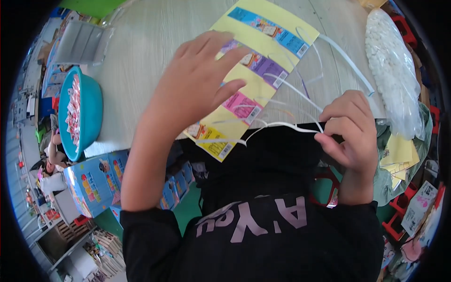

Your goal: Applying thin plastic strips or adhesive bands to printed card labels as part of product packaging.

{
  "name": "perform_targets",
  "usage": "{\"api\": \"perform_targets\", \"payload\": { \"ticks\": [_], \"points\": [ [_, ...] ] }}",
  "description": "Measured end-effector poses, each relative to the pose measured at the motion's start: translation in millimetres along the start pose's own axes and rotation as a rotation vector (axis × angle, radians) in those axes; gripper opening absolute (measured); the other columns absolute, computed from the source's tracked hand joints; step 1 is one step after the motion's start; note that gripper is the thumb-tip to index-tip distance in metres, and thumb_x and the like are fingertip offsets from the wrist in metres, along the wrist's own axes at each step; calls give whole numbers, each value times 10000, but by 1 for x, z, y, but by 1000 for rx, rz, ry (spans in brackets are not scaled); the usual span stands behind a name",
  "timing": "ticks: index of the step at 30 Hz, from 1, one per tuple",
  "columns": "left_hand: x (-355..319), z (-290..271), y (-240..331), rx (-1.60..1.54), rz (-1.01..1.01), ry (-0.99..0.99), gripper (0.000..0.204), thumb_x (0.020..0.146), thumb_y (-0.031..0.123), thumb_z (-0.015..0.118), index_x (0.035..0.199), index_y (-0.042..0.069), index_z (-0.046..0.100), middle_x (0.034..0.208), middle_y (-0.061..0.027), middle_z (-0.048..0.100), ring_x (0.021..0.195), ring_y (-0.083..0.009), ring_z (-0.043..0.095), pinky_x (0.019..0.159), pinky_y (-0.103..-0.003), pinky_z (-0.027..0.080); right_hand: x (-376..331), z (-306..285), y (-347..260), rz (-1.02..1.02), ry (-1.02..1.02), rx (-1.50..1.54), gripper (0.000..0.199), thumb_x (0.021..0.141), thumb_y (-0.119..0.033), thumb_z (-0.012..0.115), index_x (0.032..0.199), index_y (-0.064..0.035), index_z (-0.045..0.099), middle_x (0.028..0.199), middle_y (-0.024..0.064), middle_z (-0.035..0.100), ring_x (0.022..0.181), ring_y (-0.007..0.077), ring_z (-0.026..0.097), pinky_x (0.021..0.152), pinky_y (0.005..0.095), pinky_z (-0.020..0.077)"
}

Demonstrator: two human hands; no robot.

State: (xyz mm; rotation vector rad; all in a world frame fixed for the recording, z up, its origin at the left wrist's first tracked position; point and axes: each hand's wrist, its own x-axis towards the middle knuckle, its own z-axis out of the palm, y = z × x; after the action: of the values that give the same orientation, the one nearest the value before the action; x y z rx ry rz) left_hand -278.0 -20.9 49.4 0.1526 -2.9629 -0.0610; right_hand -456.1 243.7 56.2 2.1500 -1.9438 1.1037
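Note:
A yellow sheet (263, 44) lies slantwise on the table, its near corner past the table edge. Across it run separate printed labels: a blue label (268, 29), a purple label (263, 67), a pink label (242, 105) and a yellow label (217, 146). My left hand (192, 80) is spread over the sheet's left side, thumb and fingers apart, covering parts of the labels. To the right of the sheet, my right hand (351, 129) pinches thin white strips (293, 126). The strips stretch back in loops to the sheet, partly lifted from it.
A teal basin (89, 113) full of small red-and-white pieces stands at the table's left edge. A clear plastic bag (392, 70) of white pieces lies at the right. Blue printed boxes (94, 183) are below left. Yellow papers (399, 157) lie on green plastic at the right.

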Motion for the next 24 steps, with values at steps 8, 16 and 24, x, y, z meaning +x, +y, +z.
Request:
{"api": "perform_targets", "payload": {
  "ticks": [8, 16, 24],
  "points": [
    [6, 65, -37, -76, 44, 142, 514, 1025, 397, 603, 1489, 177, 575, 1591, -136, 479, 1466, -360, 445, 1218, -489, 349, -24, -5, 1, 12, 101, 20, 279, 794, -166, 818, 773, -67, 558, 811, 88, 660, 697, 288, 569, 673, 402, 437],
    [12, 54, -45, -311, -7, 7, 578, 1003, 325, 601, 1497, 44, 501, 1563, -288, 420, 1467, -458, 390, 1236, -517, 300, -45, -13, -2, 100, 56, -41, 300, 811, -183, 836, 796, -49, 568, 818, 108, 667, 727, 295, 573, 668, 410, 441],
    [11, 56, -55, -322, 23, -2, 585, 991, 335, 609, 1492, 50, 512, 1546, -283, 447, 1459, -449, 408, 1232, -509, 309, -75, 0, 12, 188, 5, -166, 297, 757, -143, 870, 833, -36, 603, 922, 120, 682, 815, 324, 605, 740, 416, 478]
  ]
}}
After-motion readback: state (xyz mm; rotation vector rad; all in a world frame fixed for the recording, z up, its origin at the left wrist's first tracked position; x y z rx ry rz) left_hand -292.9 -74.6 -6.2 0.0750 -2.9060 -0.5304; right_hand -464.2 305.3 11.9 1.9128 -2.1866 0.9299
